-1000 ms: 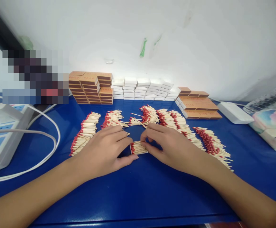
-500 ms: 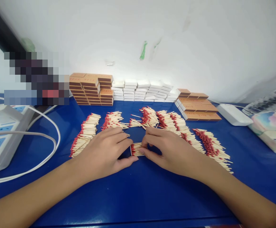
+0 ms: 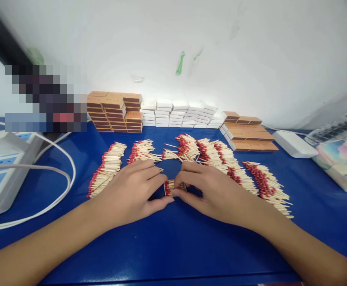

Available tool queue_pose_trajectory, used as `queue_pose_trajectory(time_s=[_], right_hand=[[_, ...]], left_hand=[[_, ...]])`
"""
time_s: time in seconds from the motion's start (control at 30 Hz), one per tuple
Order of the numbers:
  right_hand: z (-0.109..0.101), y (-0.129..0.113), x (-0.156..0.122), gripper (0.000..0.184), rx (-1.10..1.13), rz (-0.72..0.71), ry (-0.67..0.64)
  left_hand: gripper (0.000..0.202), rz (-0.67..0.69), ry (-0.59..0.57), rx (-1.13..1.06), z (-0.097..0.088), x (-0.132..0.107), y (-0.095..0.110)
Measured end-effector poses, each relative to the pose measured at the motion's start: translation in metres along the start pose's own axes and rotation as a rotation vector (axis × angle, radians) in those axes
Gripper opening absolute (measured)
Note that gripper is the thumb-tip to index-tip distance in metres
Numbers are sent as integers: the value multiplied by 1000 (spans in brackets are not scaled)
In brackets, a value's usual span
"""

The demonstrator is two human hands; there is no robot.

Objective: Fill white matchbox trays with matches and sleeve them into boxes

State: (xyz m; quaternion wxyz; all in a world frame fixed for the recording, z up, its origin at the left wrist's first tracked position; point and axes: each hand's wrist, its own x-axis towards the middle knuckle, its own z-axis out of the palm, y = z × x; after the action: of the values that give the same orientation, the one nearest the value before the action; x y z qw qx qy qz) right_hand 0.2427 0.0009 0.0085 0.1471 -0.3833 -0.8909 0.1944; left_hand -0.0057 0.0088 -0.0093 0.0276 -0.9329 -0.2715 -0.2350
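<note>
A small white matchbox tray (image 3: 165, 190) lies between my hands on the blue table, with red-headed matches (image 3: 169, 186) inside. My left hand (image 3: 139, 186) is closed around the tray's left end, thumb along the near side and fingers at the far side. From the right, my right hand (image 3: 207, 184) pinches down with thumb and index finger onto the matches in the tray, hiding part of them. Loose matches are spread in an arc beyond both hands, with one pile (image 3: 109, 169) by my left forearm and another pile (image 3: 268, 184) beyond my right forearm.
Along the wall stand stacked brown matchboxes (image 3: 113, 109), white trays (image 3: 177, 113) and more brown boxes (image 3: 249, 135) to the right. A power strip (image 3: 4, 171) with white cables lies left. A white adapter (image 3: 295, 143) and a tissue pack (image 3: 344, 163) are at right.
My right thumb and index finger have shifted slightly left over the tray, and its right end now shows beneath them. My left hand has stayed in place.
</note>
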Motion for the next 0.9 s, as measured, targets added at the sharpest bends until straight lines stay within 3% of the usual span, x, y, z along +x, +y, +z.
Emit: queue_pose_trajectory(time_s=[0.3, 0.5, 0.6, 0.9], right_hand=[[3, 5, 2, 12, -74, 35, 88], [7, 2, 3, 2, -38, 27, 75], [10, 3, 3, 9, -9, 42, 76], [16, 6, 5, 7, -2, 46, 123]], left_hand=[[29, -2, -8, 10, 1, -1, 0], [28, -1, -21, 2, 1, -1, 0], [28, -3, -25, -1, 0, -1, 0], [26, -7, -22, -4, 2, -2, -1]])
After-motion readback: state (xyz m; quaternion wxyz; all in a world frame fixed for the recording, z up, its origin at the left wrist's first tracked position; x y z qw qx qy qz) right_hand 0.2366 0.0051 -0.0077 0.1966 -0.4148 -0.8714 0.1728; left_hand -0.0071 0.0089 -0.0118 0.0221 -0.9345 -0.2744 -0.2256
